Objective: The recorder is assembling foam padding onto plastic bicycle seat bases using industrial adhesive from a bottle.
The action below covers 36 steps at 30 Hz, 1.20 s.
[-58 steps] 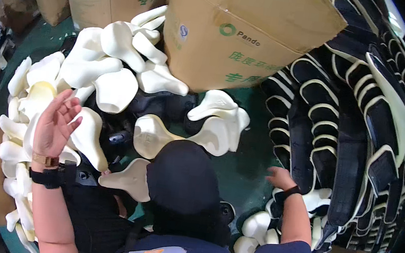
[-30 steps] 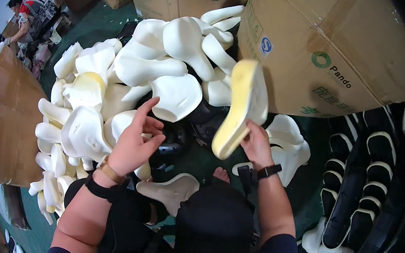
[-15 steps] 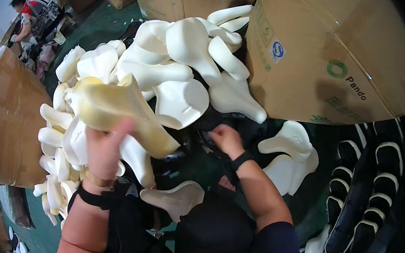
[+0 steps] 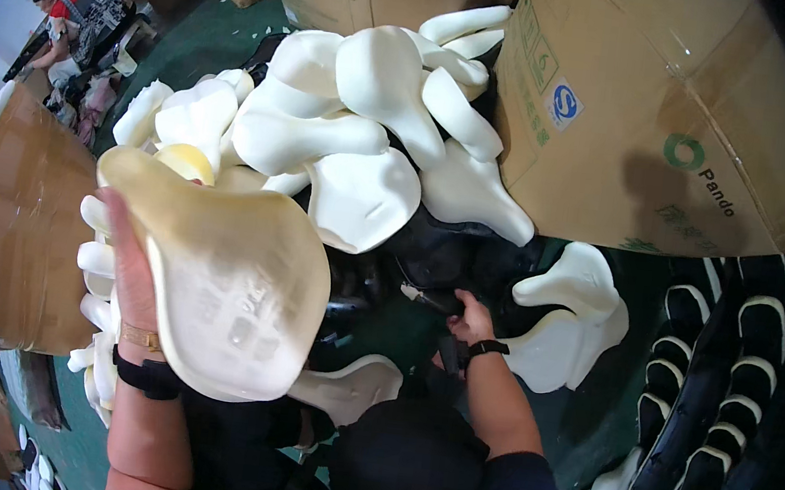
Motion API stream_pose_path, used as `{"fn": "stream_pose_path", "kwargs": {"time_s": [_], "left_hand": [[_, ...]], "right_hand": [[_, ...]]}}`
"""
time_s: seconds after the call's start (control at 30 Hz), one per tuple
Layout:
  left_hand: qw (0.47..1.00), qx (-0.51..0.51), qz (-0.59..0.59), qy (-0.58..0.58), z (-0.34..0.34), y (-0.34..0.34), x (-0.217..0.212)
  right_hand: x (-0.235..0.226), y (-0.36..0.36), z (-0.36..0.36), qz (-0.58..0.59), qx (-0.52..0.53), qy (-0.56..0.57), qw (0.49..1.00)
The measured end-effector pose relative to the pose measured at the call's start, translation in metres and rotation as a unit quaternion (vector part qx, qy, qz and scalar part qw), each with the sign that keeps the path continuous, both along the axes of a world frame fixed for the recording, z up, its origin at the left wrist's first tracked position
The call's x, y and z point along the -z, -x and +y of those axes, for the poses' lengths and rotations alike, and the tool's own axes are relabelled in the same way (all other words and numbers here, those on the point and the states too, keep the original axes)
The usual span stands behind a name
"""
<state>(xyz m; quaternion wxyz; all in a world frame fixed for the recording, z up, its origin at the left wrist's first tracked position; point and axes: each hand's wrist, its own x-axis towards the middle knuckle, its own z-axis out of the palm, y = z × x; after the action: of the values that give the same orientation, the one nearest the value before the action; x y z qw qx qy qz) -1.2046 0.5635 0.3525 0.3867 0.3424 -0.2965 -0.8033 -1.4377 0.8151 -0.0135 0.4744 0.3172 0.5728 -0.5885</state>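
Note:
My left hand (image 4: pixel 131 273) grips a moulded foam seat pad (image 4: pixel 239 276), cream white and yellowed along its upper edge. Its broad face is turned up, and its narrower end lies by my fingers. My right hand (image 4: pixel 473 320) is closed around a dark-handled tool (image 4: pixel 436 300) with a small pale tip pointing left; its exact kind is too small to make out. Beyond the held pad rises a heap of white foam seat pads (image 4: pixel 365 189). A greyish pad (image 4: pixel 352 390) lies low in front of me, partly hidden by the held one.
A large cardboard box (image 4: pixel 619 126) stands at the far right, another box (image 4: pixel 26 232) at the left. Two nested white pads (image 4: pixel 569 313) rest right of my right hand. Rows of black, white-rimmed pieces (image 4: pixel 752 359) line the right side. Another person (image 4: pixel 74 25) sits far left.
The seat pad has been tipped so its broad face shows, and my left hand has shifted left. My right hand has moved right and nearer; the dark tool in it now shows clearly.

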Motion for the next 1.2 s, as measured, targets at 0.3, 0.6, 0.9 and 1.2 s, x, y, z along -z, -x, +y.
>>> {"fn": "stream_pose_path", "kwargs": {"time_s": [0.3,0.6,0.9,1.2], "left_hand": [[0.998,0.034,0.029,0.05,-0.004,-0.014,-0.006],[0.986,0.026,0.008,0.165,0.008,-0.033,-0.004],[0.908,0.305,0.174,0.228,0.049,-0.065,-0.029],[0.902,0.362,0.209,0.107,0.035,-0.081,-0.024]], "right_hand": [[-0.18,-0.029,0.079,0.037,-0.023,0.142,0.989],[-0.378,-0.028,0.034,0.18,-0.048,0.406,0.895],[-0.472,-0.085,-0.058,0.244,-0.116,0.504,0.821],[-0.437,-0.132,-0.073,0.288,-0.127,0.481,0.818]]}}
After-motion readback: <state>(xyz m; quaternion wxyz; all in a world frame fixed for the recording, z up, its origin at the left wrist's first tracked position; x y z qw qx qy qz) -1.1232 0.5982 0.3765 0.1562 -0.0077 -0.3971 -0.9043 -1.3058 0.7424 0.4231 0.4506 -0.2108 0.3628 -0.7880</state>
